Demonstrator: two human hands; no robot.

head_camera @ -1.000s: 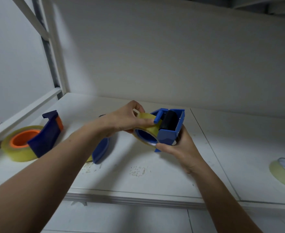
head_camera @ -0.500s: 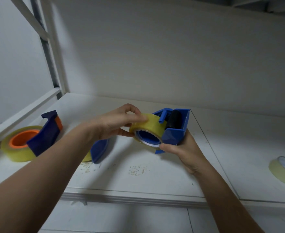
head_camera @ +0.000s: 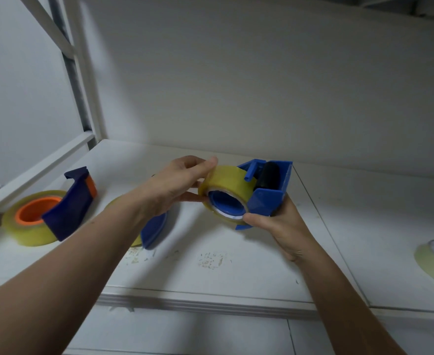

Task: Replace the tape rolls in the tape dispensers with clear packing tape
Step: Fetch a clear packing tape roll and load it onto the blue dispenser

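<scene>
Above the white table (head_camera: pixel 236 275), the left hand (head_camera: pixel 175 185) pinches a yellowish clear tape roll (head_camera: pixel 228 181) seated around the hub of a blue dispenser (head_camera: pixel 267 201), which the right hand (head_camera: pixel 280 226) grips from below. A navy dispenser (head_camera: pixel 67 213) with its own roll lies at far left.
</scene>
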